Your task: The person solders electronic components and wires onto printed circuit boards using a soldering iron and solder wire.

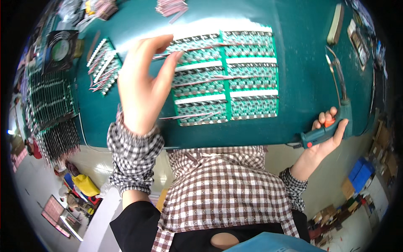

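My left hand [145,80] hovers over the left edge of a panel of green circuit boards [227,90]. Its thumb and index finger are apart, with the end of a thin red and black wire pair [160,56] close to the fingertips. More pink-looking wires [205,80] lie across the rows of boards, which carry white strips and dark parts. Over at the right, my right hand [325,134] is wrapped round a green gun-shaped soldering iron [345,113] with a red trigger. Its metal tip points away from me, clear of the panel.
Loose wired boards [104,67] lie left of the panel. Farther left are stacked boards [52,101] and a black fan [60,47]. A bundle of pink wires [171,6] sits at the far edge. A long pale block [335,24] lies at the far right on the green tabletop [298,46].
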{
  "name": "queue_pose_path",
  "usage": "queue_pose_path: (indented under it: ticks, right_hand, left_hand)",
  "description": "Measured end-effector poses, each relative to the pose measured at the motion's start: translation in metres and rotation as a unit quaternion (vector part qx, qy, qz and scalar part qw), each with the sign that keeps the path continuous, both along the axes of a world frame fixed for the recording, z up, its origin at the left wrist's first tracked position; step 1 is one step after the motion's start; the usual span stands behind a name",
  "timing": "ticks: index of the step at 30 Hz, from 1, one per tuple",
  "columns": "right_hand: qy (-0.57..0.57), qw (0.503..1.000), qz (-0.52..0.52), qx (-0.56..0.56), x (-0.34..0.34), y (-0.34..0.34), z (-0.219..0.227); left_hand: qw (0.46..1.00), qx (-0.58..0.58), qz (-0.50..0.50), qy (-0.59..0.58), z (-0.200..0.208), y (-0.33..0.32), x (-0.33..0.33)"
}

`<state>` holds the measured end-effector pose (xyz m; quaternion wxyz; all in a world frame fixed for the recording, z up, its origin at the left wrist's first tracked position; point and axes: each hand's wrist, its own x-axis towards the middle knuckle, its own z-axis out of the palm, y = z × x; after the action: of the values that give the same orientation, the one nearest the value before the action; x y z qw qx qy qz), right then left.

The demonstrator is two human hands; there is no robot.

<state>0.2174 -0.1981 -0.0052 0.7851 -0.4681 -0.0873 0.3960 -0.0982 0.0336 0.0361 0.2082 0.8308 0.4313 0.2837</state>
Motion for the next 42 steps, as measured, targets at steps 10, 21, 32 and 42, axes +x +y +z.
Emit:
queue_pose_path:
  ticks: [10, 21, 32, 42]
  right_hand:
    - [-0.022, 0.999, 0.027, -0.025, 0.000, 0.023, -0.004]
    - [-0.064, 0.996, -0.013, -0.062, -0.005, 0.034, -0.010]
    - [-0.088, 0.994, -0.014, -0.058, -0.009, 0.018, -0.013]
    - [-0.043, 0.996, 0.074, 0.016, -0.052, -0.024, -0.009]
  left_hand:
    - [0.993, 0.041, 0.109, 0.034, -0.062, 0.067, 0.017]
    - [0.994, -0.093, 0.057, 0.030, -0.066, 0.090, 0.019]
    - [0.956, -0.272, -0.073, -0.088, 0.003, 0.003, 0.021]
    - [0.970, -0.214, -0.113, -0.015, -0.032, -0.062, 0.033]
